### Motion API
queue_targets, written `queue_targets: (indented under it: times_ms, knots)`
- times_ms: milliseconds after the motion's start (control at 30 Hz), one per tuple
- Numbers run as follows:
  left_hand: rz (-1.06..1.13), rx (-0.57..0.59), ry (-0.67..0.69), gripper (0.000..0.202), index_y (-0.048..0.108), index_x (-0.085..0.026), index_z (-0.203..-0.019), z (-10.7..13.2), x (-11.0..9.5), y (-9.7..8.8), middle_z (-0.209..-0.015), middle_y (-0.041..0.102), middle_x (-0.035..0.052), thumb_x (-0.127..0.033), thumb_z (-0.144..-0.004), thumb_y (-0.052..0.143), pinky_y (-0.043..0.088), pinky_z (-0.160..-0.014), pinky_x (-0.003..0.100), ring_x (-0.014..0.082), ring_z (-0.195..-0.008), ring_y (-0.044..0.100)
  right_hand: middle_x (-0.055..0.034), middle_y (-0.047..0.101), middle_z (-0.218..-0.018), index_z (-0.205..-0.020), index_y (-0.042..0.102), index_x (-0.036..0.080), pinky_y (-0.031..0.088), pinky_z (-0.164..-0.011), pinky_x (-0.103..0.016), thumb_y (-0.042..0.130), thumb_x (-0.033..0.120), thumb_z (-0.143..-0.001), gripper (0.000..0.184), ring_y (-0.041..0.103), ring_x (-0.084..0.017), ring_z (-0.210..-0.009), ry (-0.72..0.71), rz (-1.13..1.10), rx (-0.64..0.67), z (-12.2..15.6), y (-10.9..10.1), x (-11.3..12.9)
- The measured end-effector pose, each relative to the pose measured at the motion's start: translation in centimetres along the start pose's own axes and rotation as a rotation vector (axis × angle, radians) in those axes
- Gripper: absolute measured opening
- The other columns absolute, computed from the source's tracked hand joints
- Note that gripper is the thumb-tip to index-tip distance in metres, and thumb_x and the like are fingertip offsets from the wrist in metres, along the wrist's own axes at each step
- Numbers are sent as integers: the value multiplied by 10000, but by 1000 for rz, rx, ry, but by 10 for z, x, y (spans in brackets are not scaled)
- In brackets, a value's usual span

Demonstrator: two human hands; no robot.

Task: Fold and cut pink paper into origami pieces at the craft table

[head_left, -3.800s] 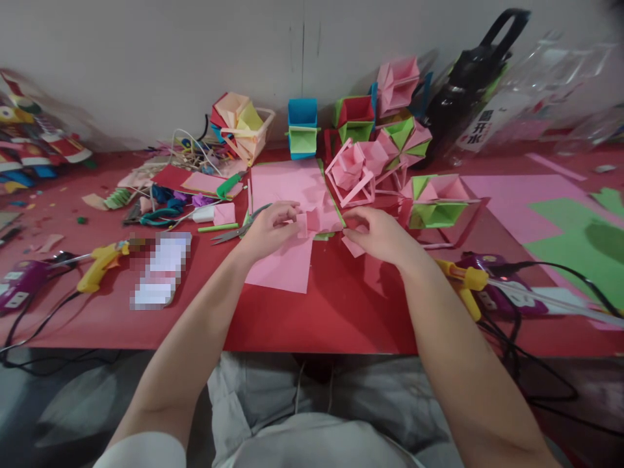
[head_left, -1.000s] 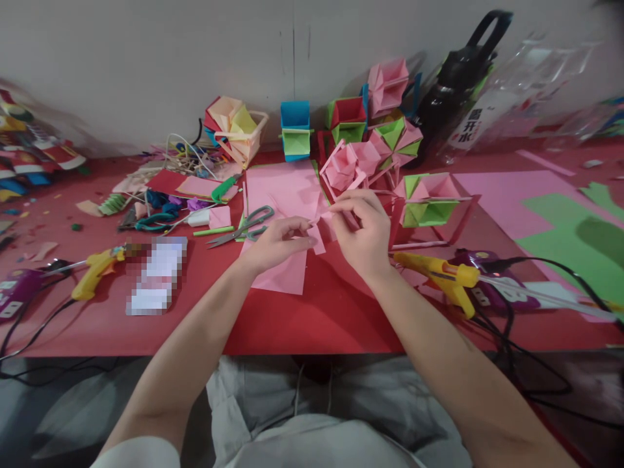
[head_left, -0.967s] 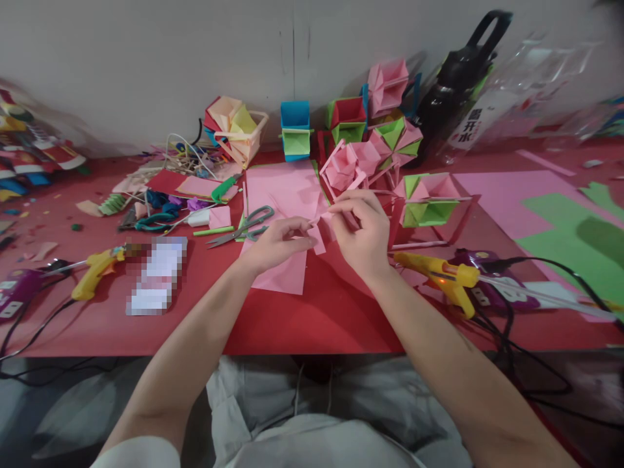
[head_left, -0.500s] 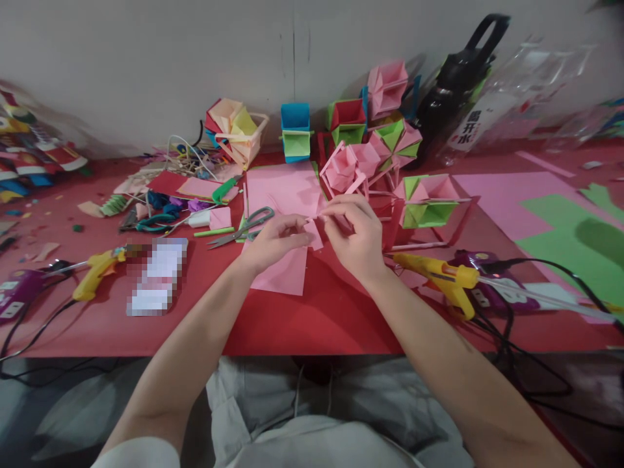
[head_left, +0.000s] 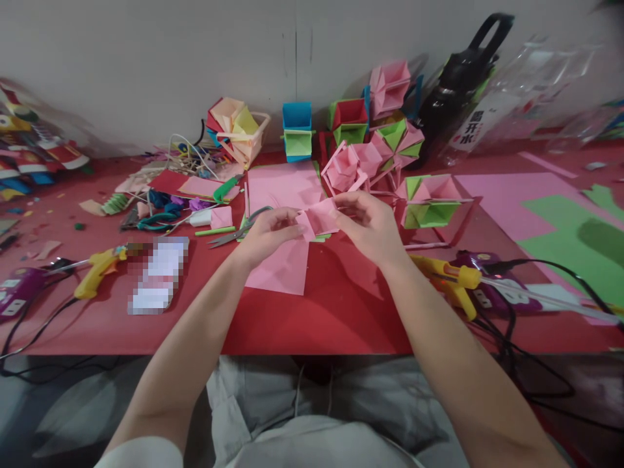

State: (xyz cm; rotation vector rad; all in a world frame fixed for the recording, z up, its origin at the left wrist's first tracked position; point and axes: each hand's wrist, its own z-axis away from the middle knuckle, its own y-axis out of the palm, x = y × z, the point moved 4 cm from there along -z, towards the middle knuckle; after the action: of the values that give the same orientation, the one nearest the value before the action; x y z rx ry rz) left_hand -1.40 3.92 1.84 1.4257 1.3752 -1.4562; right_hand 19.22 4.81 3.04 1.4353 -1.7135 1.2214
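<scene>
Between my hands is a small folded piece of pink paper (head_left: 319, 218), held above the table with creased faces showing. My left hand (head_left: 273, 233) pinches its left end between thumb and fingers. My right hand (head_left: 371, 224) grips the right end, with the thumb in front. Beneath them lie sheets of pink paper (head_left: 279, 270). Just left of my left hand, the scissors (head_left: 229, 238) rest partly hidden by it. A pink and green folded paper piece (head_left: 431, 203) stands to the right of my right hand.
Yellow glue guns lie at left (head_left: 100, 270) and right (head_left: 451, 276), trailing cords. A phone (head_left: 158, 276) lies left of my forearm. Folded paper pieces (head_left: 297, 130), a black bottle (head_left: 451, 97) and a clear plastic bottle (head_left: 475, 123) stand along the wall.
The pink paper, mostly hidden by my fingers before, now shows opened between my hands. My right hand has moved slightly right, widening the gap between the hands.
</scene>
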Motion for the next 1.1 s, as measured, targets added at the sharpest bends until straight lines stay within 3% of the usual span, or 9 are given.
queue_targets:
  times_ms: [133, 433, 700, 1100]
  knots:
    - [93, 0, -20, 250, 651, -158, -789, 0, 1, 1, -994, 685, 50, -369, -755, 782, 505, -779, 311, 135, -790, 604, -27, 716, -908, -890, 637, 211, 553, -682, -300, 737, 276, -784, 160, 684, -175, -810, 8, -34, -26, 1, 3, 0]
    - [92, 1, 25, 215, 657, -170, -775, -1, 6, 1, -1077, 683, 72, -347, -788, 779, 500, -877, 344, 194, -972, 650, -17, 674, -749, -737, 643, 193, 498, -627, -292, 724, 259, -773, 110, 610, -155, -689, 38, 32, -51, 2, 6, 2]
    - [84, 23, 57, 231, 626, -181, -737, -1, 7, 1, -1182, 693, 86, -334, -787, 793, 483, -1009, 409, 253, -1165, 632, -22, 678, -760, -708, 649, 193, 501, -677, -312, 723, 259, -786, 126, 612, -165, -718, 33, 20, -8, 4, 9, 1]
    - [66, 8, 55, 219, 627, -182, -754, -1, 6, 2, -1180, 691, 87, -337, -782, 779, 457, -1074, 437, 256, -1187, 628, -17, 676, -758, -713, 666, 191, 502, -684, -310, 731, 316, -803, 168, 621, -166, -726, 74, -46, 29, 6, 16, -2]
